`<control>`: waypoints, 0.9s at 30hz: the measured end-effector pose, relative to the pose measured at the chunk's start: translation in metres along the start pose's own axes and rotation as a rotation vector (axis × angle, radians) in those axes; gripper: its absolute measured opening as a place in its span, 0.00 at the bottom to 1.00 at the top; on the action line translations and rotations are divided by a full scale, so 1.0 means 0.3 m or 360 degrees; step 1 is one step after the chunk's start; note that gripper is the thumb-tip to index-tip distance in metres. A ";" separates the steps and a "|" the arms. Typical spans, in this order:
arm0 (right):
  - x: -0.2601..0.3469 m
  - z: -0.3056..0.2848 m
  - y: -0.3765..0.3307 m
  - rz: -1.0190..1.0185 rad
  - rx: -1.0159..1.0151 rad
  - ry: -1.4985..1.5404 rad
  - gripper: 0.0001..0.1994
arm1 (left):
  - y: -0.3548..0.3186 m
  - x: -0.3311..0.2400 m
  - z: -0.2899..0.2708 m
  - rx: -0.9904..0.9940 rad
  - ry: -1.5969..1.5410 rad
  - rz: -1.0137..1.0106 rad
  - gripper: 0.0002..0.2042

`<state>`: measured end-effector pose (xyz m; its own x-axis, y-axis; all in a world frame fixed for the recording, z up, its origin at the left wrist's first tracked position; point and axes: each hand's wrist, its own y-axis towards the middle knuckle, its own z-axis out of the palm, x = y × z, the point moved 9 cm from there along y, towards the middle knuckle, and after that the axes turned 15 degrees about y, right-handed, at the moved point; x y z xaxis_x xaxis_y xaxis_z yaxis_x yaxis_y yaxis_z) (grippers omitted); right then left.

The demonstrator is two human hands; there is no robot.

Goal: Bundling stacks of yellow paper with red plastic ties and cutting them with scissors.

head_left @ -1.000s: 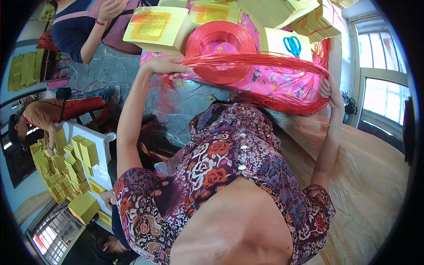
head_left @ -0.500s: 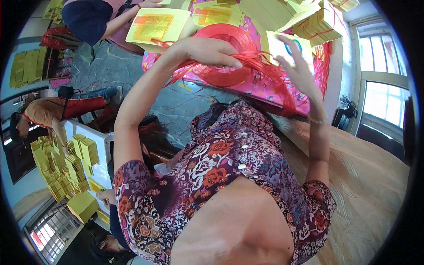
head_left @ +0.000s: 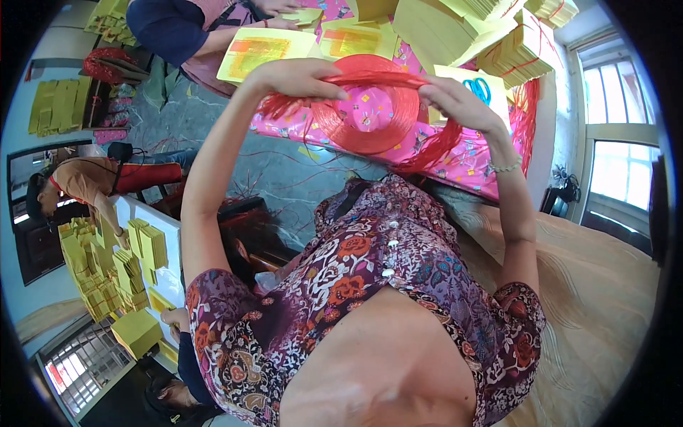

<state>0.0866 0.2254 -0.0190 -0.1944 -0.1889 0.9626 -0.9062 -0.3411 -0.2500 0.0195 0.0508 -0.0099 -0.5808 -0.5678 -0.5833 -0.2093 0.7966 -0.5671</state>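
Observation:
A bundle of red plastic string (head_left: 391, 78) stretches between my two hands above the table. My left hand (head_left: 302, 78) is closed round its left part, where loose ends hang below the fingers. Farther right, my right hand (head_left: 459, 101) grips the same bundle, and the rest of the strands curve down past it. Below lies a flat round coil of red string (head_left: 341, 134) on a pink patterned tablecloth (head_left: 284, 129). Yellow paper sheets (head_left: 267, 53) with orange-gold patches lie just beyond my left hand. Blue rings (head_left: 477, 90) rest on paper beside my right hand.
Tied stacks of yellow paper (head_left: 523, 50) stand at the far right. A person's arms (head_left: 220, 40) reach over the table at the far left. Another white table (head_left: 171, 245) at left holds yellow paper piles (head_left: 99, 274), with people around it. Red strands hang at the table's right end.
My right hand was open with spread fingers, and has closed on the string bundle. My left hand has shifted slightly left, and the strands between my hands are now drawn straighter.

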 end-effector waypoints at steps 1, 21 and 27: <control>-0.014 -0.012 0.006 -0.0011 0.0010 -0.0002 0.16 | -0.023 0.053 -0.011 -0.0023 -0.0177 -0.0060 0.14; -0.105 0.402 0.333 -0.0546 0.0378 0.1065 0.17 | -0.007 -0.169 -0.141 -0.0048 -0.1046 0.0006 0.10; -0.142 0.396 0.249 -0.0340 0.0684 0.0940 0.17 | -0.088 -0.095 -0.167 -0.0109 -0.1007 -0.0067 0.11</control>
<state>0.0719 0.0985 -0.0912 -0.3097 0.4046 0.8605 -0.7441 -0.6665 0.0456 0.0024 0.0564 0.0508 0.0016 -0.5951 -0.8036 -0.2837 0.7704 -0.5710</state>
